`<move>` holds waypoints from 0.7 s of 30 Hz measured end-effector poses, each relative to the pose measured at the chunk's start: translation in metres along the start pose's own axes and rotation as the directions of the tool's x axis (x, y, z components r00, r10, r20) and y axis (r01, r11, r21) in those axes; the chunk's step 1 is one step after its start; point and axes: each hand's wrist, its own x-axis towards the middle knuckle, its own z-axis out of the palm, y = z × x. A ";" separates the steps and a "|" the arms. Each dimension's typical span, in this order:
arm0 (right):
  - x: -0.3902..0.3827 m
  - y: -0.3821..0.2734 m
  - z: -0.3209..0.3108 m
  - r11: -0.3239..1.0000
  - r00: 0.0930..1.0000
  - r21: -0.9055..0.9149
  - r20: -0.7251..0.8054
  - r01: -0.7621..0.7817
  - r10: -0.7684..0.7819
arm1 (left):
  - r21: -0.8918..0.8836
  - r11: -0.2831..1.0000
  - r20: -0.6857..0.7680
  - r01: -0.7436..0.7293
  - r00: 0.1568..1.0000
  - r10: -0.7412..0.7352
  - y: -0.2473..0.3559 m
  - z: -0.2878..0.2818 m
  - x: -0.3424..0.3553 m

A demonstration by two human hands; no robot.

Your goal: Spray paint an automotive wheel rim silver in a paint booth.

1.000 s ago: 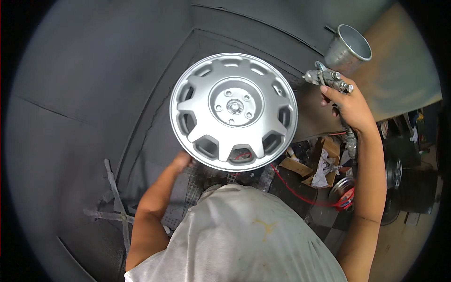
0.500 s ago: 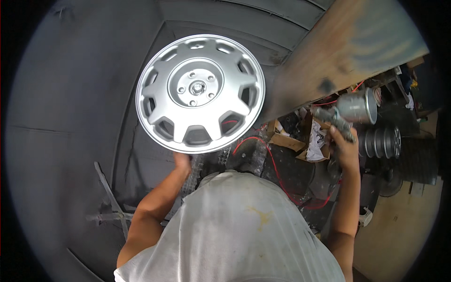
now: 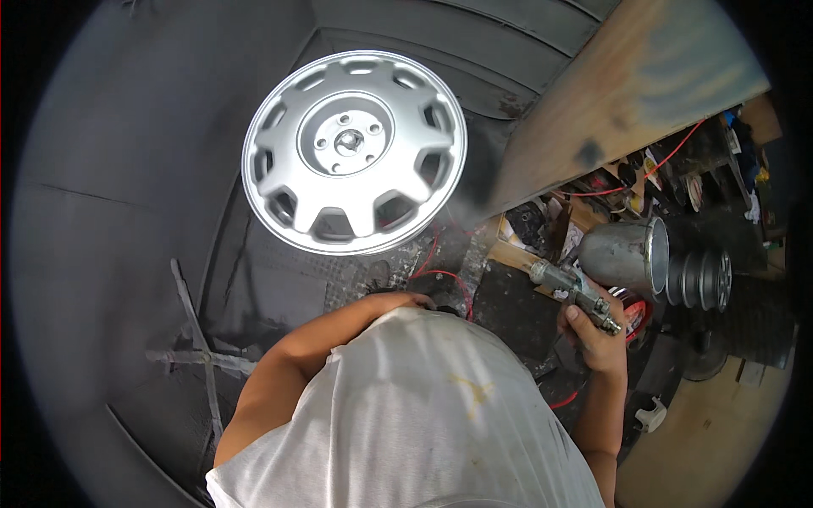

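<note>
A silver wheel rim (image 3: 279, 196) with oblong holes around its face and several bolt holes at its hub is raised in front of me, left of centre. My right hand (image 3: 603, 334) is closed around a metal spray gun (image 3: 555, 278). A grey cup (image 3: 618, 254) is fixed to the gun, and its open mouth faces right. The gun stays apart from the rim. My left forearm bends in across my belly, and my left hand (image 3: 412, 300) is close to my shirt, below the rim and not touching it. Its fingers are mostly hidden.
Stacked wheel rims (image 3: 699, 279) stand at the right. A large paint-smeared board (image 3: 627, 102) leans at the upper right, above cardboard boxes (image 3: 515, 254) and clutter. A red hose (image 3: 457, 279) runs across the floor. Grey crossed bars (image 3: 199, 356) stand at the left.
My left hand has left the rim's lower edge and moved right, in toward my belly. My right hand has lowered the spray gun and turned it. The rim appears slightly turned.
</note>
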 end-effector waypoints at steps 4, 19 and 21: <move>-0.008 0.008 0.004 0.999 0.998 -0.025 0.061 -0.021 0.023 | -0.204 0.974 -0.052 0.095 0.993 -0.108 -0.022 0.009 0.007; 0.019 -0.114 0.041 0.959 0.937 -0.184 0.315 0.214 -0.149 | -0.764 0.452 -0.643 -0.461 0.611 -0.462 0.050 -0.010 -0.070; 0.040 -0.137 0.050 0.944 0.958 -0.226 0.216 0.239 -0.190 | -0.746 0.454 -0.663 -0.487 0.599 -0.448 0.055 -0.014 -0.078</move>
